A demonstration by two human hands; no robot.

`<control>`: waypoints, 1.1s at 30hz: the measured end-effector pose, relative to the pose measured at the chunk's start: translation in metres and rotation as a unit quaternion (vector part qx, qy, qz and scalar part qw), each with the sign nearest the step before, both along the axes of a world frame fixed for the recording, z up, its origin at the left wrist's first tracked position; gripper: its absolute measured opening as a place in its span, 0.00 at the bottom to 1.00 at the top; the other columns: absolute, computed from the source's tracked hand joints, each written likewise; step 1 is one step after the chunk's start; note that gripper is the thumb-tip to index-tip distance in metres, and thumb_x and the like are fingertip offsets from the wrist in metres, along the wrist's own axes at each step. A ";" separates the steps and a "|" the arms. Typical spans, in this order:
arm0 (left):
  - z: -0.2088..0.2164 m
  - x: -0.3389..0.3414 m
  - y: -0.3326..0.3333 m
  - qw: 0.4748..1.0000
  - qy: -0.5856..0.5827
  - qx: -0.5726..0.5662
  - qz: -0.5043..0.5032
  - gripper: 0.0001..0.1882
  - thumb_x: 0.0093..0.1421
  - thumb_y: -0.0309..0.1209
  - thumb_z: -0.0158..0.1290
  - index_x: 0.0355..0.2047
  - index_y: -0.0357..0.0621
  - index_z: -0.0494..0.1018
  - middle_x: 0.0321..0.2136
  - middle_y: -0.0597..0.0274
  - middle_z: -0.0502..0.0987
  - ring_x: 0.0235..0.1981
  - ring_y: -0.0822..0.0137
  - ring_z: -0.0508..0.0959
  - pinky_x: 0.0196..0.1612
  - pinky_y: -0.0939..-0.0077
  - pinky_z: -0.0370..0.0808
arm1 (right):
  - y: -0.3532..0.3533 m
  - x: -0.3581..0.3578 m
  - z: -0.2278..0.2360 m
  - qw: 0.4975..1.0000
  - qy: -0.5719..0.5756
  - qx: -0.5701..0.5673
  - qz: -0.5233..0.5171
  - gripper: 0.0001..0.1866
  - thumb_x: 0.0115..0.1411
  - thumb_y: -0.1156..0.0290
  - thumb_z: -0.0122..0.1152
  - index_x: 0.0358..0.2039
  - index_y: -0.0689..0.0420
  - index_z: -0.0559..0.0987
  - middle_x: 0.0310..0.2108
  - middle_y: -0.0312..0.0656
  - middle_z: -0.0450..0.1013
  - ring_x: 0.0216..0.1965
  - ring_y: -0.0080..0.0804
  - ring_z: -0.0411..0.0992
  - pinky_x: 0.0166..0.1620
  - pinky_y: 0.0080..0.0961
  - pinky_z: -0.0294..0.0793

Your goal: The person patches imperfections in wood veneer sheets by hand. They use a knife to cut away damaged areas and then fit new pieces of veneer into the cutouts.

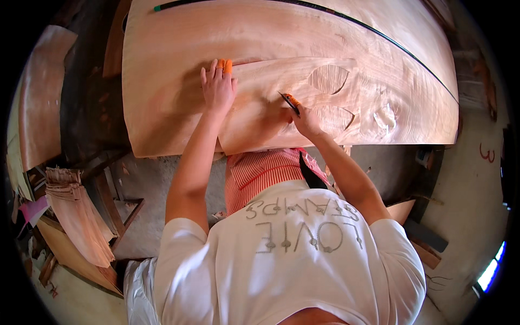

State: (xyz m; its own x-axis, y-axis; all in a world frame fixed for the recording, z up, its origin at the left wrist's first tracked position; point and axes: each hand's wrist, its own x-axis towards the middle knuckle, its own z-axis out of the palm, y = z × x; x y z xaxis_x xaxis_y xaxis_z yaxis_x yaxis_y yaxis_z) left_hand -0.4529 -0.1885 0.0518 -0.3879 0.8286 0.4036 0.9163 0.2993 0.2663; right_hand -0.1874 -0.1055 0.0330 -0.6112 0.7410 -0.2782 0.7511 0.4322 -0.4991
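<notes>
My left hand (218, 91) lies flat with its fingers stretched out, orange covers on two of them, at the left edge of a smaller wood veneer piece (260, 81). That piece rests on a broad, pale veneer sheet (162, 76). My right hand (306, 121) is closed around a slim dark knife (294, 106), its pointed blade angled up and left over the smaller piece. An orange cover shows on a right finger. Beside the knife are two leaf-shaped outlines, an upper one (328, 79) with striped grain and a lower one (335, 119) partly behind my right hand.
A long, thin black rod (368, 27) with a green tip lies across the far part of the sheet. A ragged pale patch (385, 117) marks its right side. Stacked veneer strips (81, 222) hang at the lower left; another veneer sheet (46, 97) stands farther left.
</notes>
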 end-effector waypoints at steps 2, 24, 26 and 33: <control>-0.008 -0.004 -0.002 1.000 -0.001 -0.029 0.000 0.12 0.49 0.34 0.55 0.35 0.46 0.72 0.36 0.61 0.70 0.47 0.60 0.67 0.57 0.54 0.54 | -0.010 0.000 0.006 1.000 -0.007 -0.024 0.007 0.16 0.57 0.60 0.48 0.27 0.61 0.72 0.18 0.43 0.73 0.24 0.45 0.72 0.28 0.37 0.69; -0.031 -0.001 -0.035 0.997 -0.022 -0.040 0.064 0.22 0.56 0.41 0.46 0.51 0.49 0.64 0.56 0.52 0.58 0.59 0.54 0.54 0.58 0.50 0.49 | 0.001 -0.002 -0.006 0.976 0.141 -0.145 -0.084 0.18 0.59 0.65 0.47 0.50 0.53 0.68 0.22 0.42 0.72 0.25 0.36 0.72 0.31 0.30 0.70; -0.031 -0.007 -0.042 0.992 -0.038 -0.049 0.106 0.25 0.56 0.41 0.44 0.54 0.50 0.62 0.57 0.50 0.54 0.59 0.53 0.54 0.58 0.51 0.47 | -0.007 -0.004 -0.009 0.982 0.135 -0.129 -0.038 0.21 0.58 0.68 0.47 0.53 0.53 0.64 0.24 0.45 0.72 0.27 0.39 0.72 0.32 0.32 0.70; -0.046 -0.011 -0.043 0.972 -0.059 -0.012 0.229 0.24 0.57 0.39 0.42 0.54 0.46 0.60 0.58 0.48 0.54 0.59 0.53 0.54 0.59 0.51 0.47 | -0.032 -0.100 0.029 0.971 -0.015 -0.148 0.186 0.32 0.57 0.73 0.40 0.61 0.53 0.44 0.36 0.58 0.69 0.36 0.55 0.69 0.37 0.44 0.67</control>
